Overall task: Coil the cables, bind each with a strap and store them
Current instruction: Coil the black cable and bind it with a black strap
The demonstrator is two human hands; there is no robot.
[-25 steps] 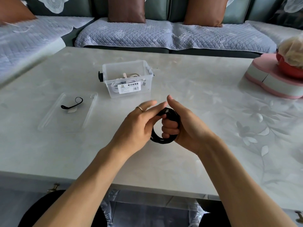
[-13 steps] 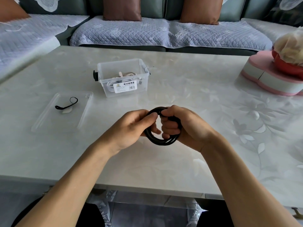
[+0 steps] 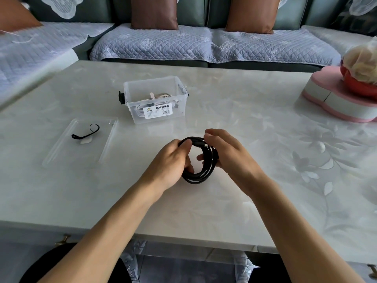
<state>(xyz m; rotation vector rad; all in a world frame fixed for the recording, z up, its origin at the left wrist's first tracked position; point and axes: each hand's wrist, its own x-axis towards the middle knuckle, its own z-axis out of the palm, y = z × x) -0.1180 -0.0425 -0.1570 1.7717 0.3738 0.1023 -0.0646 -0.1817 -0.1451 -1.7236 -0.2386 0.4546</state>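
Two bare hands meet above the near middle of the pale marbled worktop [image 3: 224, 211], both engaged on one black coiled cable [image 3: 199, 176]. The left hand [image 3: 169, 162] grips the left side of the coil, its fingers [image 3: 184, 147] curled over the top strands. The right hand [image 3: 228, 154] holds the right side, thumb across the upper strands and fingertips curled through the loop from behind. The coil hangs between the hands in several turns, its lower arc just above the worktop; whether it touches the surface cannot be told. Farther back on the left lies a clear flat lid [image 3: 61, 148], and on it rests a black strap [image 3: 85, 132] with a small loop at one end, beside a small white piece. Behind the hands, near centre, stands a clear storage box [image 3: 179, 92], uncovered, with black side latches and a printed label on its front wall; white cables [image 3: 142, 108] lie inside. At the far right edge sits a pink-and-white tiered stand [image 3: 334, 103] bearing a red bowl. Beyond the worktop runs a sofa [image 3: 204, 43] with quilted grey covers and brown cushions.
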